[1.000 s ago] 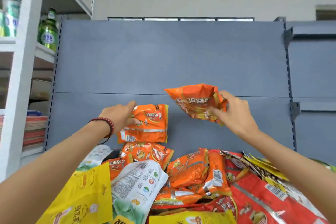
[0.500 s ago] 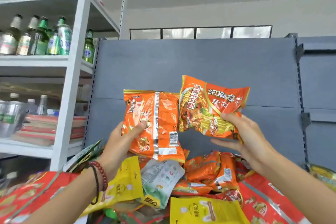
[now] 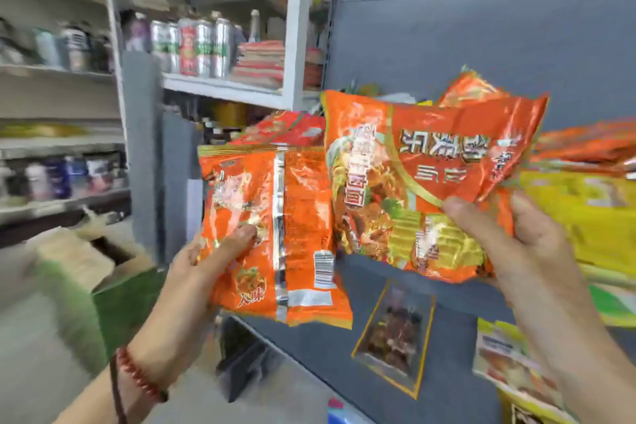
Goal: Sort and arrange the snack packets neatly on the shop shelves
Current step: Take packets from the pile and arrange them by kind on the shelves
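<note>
My left hand [image 3: 206, 262] grips an orange snack packet [image 3: 292, 234] by its left edge, back side with seam and barcode facing me. My right hand [image 3: 509, 237] holds a second orange packet [image 3: 413, 175], front side showing noodles and white lettering, thumb pressed on its face. Both packets hang side by side in the air, their edges touching, in front of the grey shelf unit [image 3: 481, 27]. A pile of orange, red and yellow packets [image 3: 585, 196] lies on the shelf to the right, partly hidden behind the held packets.
A clear packet of dark snacks [image 3: 392, 334] and a yellow-white packet [image 3: 509, 365] lie on the lower grey shelf. A white rack [image 3: 292, 45] at left carries cans, bottles and stacked packs. An open green-and-tan cardboard box [image 3: 96, 272] stands on the floor at left.
My head has turned left and down, so the white rack, floor box and lower shelf come into view. Both hands still hold their orange packets, now closer to me.
</note>
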